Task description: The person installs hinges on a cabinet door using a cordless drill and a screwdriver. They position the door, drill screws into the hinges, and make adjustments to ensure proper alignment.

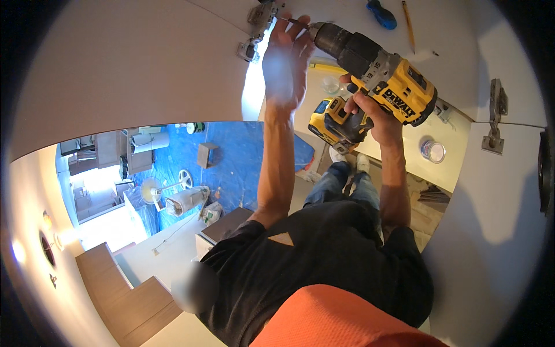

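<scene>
My right hand (378, 113) is wrapped round the grip of a yellow-and-black cordless drill (384, 72). The drill points up and left, its chuck close to my left hand (283, 69). That hand is raised beside the metal cabinet hinges, an upper hinge (260, 14) and a lower hinge (248, 51), at the edge of a white cabinet door (144, 63). Its fingers are drawn together around the tip of the drill bit; what they pinch is hidden, and glare blurs the palm. A blue-handled screwdriver (381, 14), a pencil (409, 26) and a small screw (436, 53) lie on the white panel beyond the drill.
Another open door (491, 231) with a hinge (494, 115) stands at the right. A small round tub (433, 151) sits on the pale surface below the drill. Blue sheeting (231, 168) covers the floor at left, with a fan (152, 191) and a box (207, 155) on it.
</scene>
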Demonstrator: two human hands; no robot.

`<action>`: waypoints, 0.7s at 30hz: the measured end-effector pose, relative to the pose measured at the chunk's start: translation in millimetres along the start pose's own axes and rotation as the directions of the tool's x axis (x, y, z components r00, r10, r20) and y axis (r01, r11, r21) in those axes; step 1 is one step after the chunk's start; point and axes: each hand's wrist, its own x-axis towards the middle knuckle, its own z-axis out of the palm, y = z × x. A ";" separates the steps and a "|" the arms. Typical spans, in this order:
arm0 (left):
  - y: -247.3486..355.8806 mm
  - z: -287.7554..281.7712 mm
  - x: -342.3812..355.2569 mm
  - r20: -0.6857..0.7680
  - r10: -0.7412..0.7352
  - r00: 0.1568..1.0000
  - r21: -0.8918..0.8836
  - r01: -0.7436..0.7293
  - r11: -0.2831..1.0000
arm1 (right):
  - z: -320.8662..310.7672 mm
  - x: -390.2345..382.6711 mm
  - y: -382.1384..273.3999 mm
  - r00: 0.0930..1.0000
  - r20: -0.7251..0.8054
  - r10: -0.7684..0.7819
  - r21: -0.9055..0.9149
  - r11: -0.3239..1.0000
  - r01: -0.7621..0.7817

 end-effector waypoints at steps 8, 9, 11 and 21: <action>15.9 -44.7 -174.9 -0.074 0.469 0.880 0.906 -0.137 0.401 | -10.0 20.0 -19.3 0.999 0.006 0.043 0.012 0.999 -0.044; 26.1 -55.0 -177.6 0.037 0.541 0.840 0.962 -0.177 0.208 | -11.1 21.8 -21.1 0.999 0.002 0.043 -0.005 0.999 -0.043; 47.9 -70.9 -165.4 0.064 0.625 0.778 0.966 -0.205 0.156 | -12.0 26.0 -24.1 0.999 0.007 0.049 -0.020 0.999 -0.049; 77.3 -33.9 -69.1 -0.066 0.729 0.681 0.890 -0.291 0.352 | -10.6 54.1 -23.8 0.991 0.046 0.122 -0.073 0.990 -0.119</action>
